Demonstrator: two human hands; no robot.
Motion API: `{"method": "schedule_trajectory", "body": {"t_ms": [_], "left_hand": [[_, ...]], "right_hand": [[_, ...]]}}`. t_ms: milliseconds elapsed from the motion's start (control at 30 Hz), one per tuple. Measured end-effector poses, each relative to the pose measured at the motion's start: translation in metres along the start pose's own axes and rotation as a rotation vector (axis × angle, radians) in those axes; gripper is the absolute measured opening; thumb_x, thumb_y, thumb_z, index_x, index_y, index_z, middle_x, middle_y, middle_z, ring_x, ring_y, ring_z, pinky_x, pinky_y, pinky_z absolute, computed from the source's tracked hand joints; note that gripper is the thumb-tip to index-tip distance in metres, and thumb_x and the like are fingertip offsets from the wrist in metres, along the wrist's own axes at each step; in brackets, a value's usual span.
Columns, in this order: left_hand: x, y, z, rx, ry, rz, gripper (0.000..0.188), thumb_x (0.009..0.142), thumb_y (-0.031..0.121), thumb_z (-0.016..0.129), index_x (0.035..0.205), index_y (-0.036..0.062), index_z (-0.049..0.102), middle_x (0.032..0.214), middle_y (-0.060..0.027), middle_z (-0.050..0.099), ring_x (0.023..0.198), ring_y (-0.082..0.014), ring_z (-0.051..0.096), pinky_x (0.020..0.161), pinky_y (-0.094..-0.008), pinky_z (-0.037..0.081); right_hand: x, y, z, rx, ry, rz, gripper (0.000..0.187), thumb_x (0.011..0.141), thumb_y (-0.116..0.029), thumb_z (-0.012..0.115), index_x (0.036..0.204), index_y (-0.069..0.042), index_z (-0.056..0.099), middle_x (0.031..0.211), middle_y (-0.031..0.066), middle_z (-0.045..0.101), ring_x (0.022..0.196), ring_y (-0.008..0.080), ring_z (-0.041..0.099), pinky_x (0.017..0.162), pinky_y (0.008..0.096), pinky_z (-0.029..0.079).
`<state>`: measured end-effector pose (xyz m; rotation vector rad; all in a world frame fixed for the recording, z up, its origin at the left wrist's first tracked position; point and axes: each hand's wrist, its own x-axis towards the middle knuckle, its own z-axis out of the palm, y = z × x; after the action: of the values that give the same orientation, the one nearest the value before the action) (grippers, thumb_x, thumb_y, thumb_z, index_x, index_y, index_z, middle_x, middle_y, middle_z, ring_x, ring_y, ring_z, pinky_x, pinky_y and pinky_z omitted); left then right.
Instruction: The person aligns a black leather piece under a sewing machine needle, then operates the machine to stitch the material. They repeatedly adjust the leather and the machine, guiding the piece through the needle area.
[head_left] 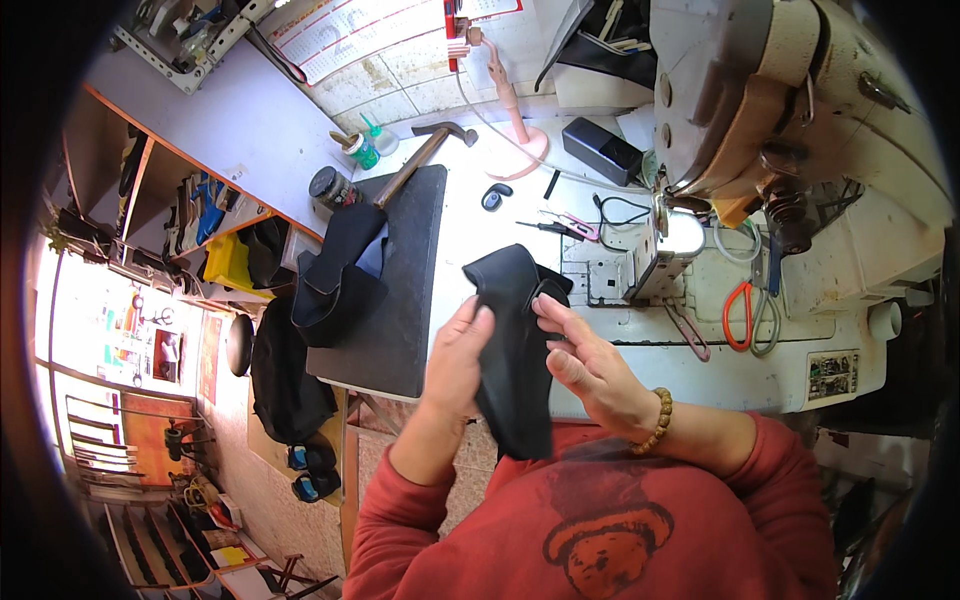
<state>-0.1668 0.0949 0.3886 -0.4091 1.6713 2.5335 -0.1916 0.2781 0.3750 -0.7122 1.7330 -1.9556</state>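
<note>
Both hands grasp the black leather piece (515,350) between them, left hand (458,362) and right hand (585,365) flanking its near-to-far long axis.

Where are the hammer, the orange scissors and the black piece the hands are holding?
hammer (443,131): head view, on its metal head.
orange scissors (737,317): head view, on an orange handle loop.
black piece (515,345): head view, on its middle, between both hands.

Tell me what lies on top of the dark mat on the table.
On the dark mat lies a stack of black leather pieces, with a hammer resting across the mat's far edge. What the stack covers underneath cannot be seen.
</note>
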Motion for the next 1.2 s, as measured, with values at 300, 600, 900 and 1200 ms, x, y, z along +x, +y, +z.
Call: {"method": "schedule_trajectory", "body": {"t_ms": [300,600,900,1200], "left_hand": [[-0.005,0.053,-0.016,-0.040,-0.403,-0.413,0.043,0.097,0.017,0.049,0.133,-0.0059,0.043,0.119,-0.0118,0.059,0.105,-0.0176,0.059,0.093,-0.0290,0.046],[0.012,0.043,0.048,0.276,-0.898,-0.546,0.046,0.098,0.021,0.051,0.134,-0.0064,0.044,0.124,-0.0075,0.056,0.109,-0.0129,0.053,0.097,-0.0264,0.040],[0.060,0.052,0.115,0.874,-0.981,-0.393,0.030,0.094,0.018,0.058,0.114,-0.0043,0.059,0.096,0.0007,0.062,0.086,-0.0054,0.051,0.079,-0.0220,0.045],[0.082,0.029,0.125,0.456,-0.497,-0.476,0.031,0.088,0.014,0.064,0.113,-0.0033,0.060,0.098,-0.0070,0.067,0.082,-0.0131,0.063,0.077,-0.0263,0.051]], "right_hand": [[-0.005,-0.047,-0.049,-0.712,0.241,-0.572,0.038,0.079,-0.008,0.068,0.115,-0.002,0.057,0.120,0.0152,0.057,0.106,0.0342,0.056,0.088,0.0392,0.047],[-0.019,-0.054,-0.113,0.124,-0.379,0.236,0.029,0.085,-0.026,0.071,0.097,-0.003,0.058,0.086,-0.0005,0.059,0.081,0.0075,0.054,0.073,0.0231,0.044],[-0.024,-0.066,-0.160,0.004,-0.011,0.221,0.014,0.082,-0.011,0.069,0.077,-0.007,0.057,0.072,-0.0056,0.057,0.063,0.0014,0.047,0.055,0.0180,0.038],[0.019,-0.069,-0.194,-0.667,0.157,0.039,0.022,0.074,-0.015,0.074,0.070,0.000,0.059,0.067,0.0105,0.064,0.064,0.0188,0.060,0.060,0.0320,0.047]]}}
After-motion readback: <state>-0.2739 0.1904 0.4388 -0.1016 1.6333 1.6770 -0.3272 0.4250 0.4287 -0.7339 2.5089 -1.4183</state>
